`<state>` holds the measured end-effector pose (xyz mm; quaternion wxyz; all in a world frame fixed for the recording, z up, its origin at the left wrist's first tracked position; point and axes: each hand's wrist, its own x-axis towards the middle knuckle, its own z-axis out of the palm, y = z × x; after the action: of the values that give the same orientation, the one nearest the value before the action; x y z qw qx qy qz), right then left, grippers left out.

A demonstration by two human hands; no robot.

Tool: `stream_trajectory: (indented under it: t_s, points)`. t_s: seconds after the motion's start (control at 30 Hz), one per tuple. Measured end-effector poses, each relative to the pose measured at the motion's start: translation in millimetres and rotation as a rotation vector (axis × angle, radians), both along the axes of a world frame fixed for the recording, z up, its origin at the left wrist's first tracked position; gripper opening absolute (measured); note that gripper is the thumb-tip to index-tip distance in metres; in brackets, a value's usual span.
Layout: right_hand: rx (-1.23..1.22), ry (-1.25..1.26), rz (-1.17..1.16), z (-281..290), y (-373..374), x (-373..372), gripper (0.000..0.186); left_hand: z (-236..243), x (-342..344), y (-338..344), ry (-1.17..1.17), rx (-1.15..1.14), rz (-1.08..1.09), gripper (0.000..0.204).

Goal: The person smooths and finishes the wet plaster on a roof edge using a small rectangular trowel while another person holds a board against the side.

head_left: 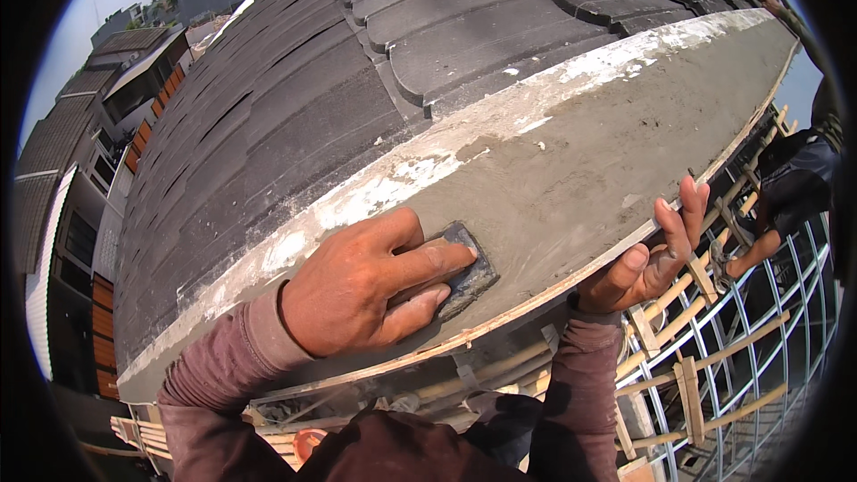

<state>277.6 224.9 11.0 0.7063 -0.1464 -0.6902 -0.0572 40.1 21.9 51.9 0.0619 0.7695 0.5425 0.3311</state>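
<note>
A dark rectangular block [470, 270], gritty on its surface, lies flat on smooth grey mortar [607, 147]. My left hand [361, 281] is closed on it, fingers pressed over its top and side. The mortar covers a long sloping band, with a thin board edge [527, 302] along its near side. At that edge, farther right, my right hand [647, 254] has its fingers up and apart, palm turned toward the mortar. No tool shows in it. Whether its palm bears on the board, I cannot tell.
Dark roof tiles [286, 98] rise beyond a white-streaked strip [384, 192]. Bamboo scaffolding [692, 393] and a pale metal grid [759, 303] lie below on the right. Another person [799, 170] stands on the scaffold at far right. Neighbouring houses [85, 187] are far left.
</note>
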Motion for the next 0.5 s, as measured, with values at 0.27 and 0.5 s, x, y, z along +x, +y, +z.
stream_trajectory:
  t_s: [0.27, 0.5]
  points:
    - [-0.031, -0.007, -0.024, 4, -9, 4, 0.043, -35, -21, -110, -1.007, 0.080, 0.459, 0.067]
    - [-0.417, -0.479, 0.605, 98, -121, -46, 0.040, -92, -34, -130, -1.505, 0.268, 0.136, 0.066]
